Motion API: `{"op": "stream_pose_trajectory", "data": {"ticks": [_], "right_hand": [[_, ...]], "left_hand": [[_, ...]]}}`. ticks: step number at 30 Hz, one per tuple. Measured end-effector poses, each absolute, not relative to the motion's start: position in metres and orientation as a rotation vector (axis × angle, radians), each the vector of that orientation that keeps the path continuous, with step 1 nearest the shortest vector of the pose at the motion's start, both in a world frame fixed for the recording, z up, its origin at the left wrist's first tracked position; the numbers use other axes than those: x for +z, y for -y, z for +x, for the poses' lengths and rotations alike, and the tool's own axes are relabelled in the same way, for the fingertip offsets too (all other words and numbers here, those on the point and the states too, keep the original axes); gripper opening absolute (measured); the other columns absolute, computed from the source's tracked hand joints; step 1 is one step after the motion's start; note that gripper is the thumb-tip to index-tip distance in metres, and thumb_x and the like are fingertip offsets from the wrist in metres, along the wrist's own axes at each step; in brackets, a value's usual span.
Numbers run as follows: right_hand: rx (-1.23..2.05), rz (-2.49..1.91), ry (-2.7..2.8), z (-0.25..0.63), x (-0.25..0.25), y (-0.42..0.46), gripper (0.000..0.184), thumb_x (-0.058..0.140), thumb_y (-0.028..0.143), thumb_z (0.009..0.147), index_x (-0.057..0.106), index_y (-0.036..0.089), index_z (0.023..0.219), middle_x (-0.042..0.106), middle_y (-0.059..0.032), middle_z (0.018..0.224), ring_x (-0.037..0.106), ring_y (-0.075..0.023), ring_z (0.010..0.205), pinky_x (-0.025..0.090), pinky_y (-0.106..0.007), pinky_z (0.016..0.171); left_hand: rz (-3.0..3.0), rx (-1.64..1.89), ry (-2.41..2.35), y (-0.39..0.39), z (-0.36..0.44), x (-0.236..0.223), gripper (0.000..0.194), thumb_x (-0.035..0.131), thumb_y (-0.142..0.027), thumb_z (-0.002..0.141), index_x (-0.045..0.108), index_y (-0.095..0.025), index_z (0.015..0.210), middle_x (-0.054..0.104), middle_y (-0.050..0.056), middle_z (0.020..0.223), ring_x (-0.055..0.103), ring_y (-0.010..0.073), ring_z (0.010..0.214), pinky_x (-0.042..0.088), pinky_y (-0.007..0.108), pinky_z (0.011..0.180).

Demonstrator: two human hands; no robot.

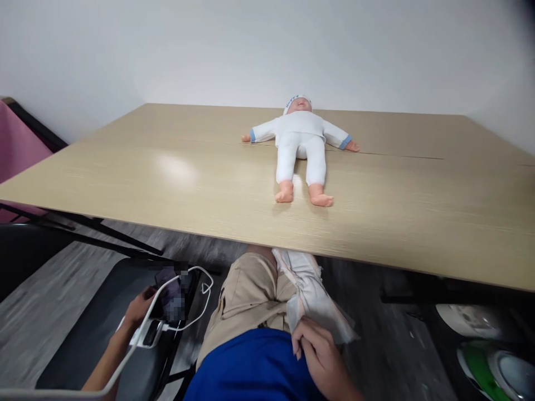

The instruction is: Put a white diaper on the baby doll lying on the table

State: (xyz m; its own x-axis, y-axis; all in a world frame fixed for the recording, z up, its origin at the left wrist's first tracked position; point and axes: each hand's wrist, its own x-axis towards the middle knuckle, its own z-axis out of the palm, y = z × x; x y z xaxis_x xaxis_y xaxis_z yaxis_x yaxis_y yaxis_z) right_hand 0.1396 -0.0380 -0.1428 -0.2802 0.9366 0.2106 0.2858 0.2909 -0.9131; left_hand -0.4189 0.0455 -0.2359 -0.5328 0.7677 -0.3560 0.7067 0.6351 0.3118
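Note:
A baby doll (301, 147) in a white suit and cap lies on its back on the wooden table (167, 172), arms spread, feet toward me. Below the table edge, my right hand (320, 353) rests closed on a white diaper (311, 292) lying across my lap. My left hand (140, 309) is down at the left, its fingers around a phone (169, 292) that sits with a white power bank (146, 334) and a white cable (200, 303) on a black chair seat.
A black chair (96, 328) stands at my left, with a pink cushion (14, 150) beyond it. A green and white object (493, 356) sits on the floor at the lower right. A white wall rises behind the table.

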Motion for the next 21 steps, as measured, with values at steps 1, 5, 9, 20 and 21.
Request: {"op": "stream_pose_trajectory", "data": {"ticks": [1,5,9,20,21], "right_hand": [[1.007,-1.111,1.755,0.139,-0.142,0.039,0.036,0.038,0.001,0.105,0.053,0.024,0.081,0.060,0.0037,0.074,0.061,-0.0134,0.073,0.044,-0.025,0.074],[0.977,-1.083,1.754,0.134,-0.141,0.042,0.039,0.036,0.003,0.109,0.053,0.024,0.081,0.059,0.0034,0.073,0.060,-0.0137,0.073,0.044,-0.026,0.076],[0.959,-1.080,1.729,0.133,-0.140,0.044,0.040,0.035,0.003,0.109,0.055,0.023,0.080,0.060,0.0030,0.072,0.060,-0.0140,0.071,0.042,-0.028,0.073],[1.024,-1.075,1.748,0.129,-0.143,0.044,0.039,0.034,0.002,0.108,0.054,0.023,0.081,0.059,0.0021,0.072,0.059,-0.0159,0.073,0.043,-0.029,0.076],[1.021,-1.077,1.749,0.129,-0.142,0.044,0.039,0.034,0.002,0.107,0.054,0.023,0.081,0.059,0.0022,0.072,0.059,-0.0158,0.073,0.044,-0.029,0.077]], "left_hand": [[1.139,0.157,-2.395,-0.047,-0.415,-0.232,0.069,0.050,-0.086,0.087,0.071,-0.021,0.083,0.072,0.009,0.075,0.076,0.0386,0.094,0.054,0.037,0.075],[1.104,0.130,-2.423,-0.054,-0.405,-0.218,0.066,0.047,-0.078,0.091,0.077,-0.019,0.093,0.077,0.012,0.081,0.078,0.0426,0.102,0.056,0.040,0.080],[1.135,0.137,-2.415,-0.055,-0.401,-0.212,0.067,0.045,-0.077,0.091,0.078,-0.019,0.097,0.080,0.013,0.082,0.078,0.0439,0.103,0.057,0.041,0.081],[1.182,0.072,-2.431,-0.054,-0.385,-0.193,0.065,0.050,-0.072,0.095,0.081,-0.015,0.101,0.077,0.011,0.078,0.079,0.0389,0.095,0.057,0.037,0.080],[1.186,0.077,-2.447,-0.056,-0.384,-0.194,0.066,0.049,-0.073,0.095,0.081,-0.015,0.098,0.076,0.011,0.075,0.079,0.0395,0.094,0.056,0.038,0.079]]}}
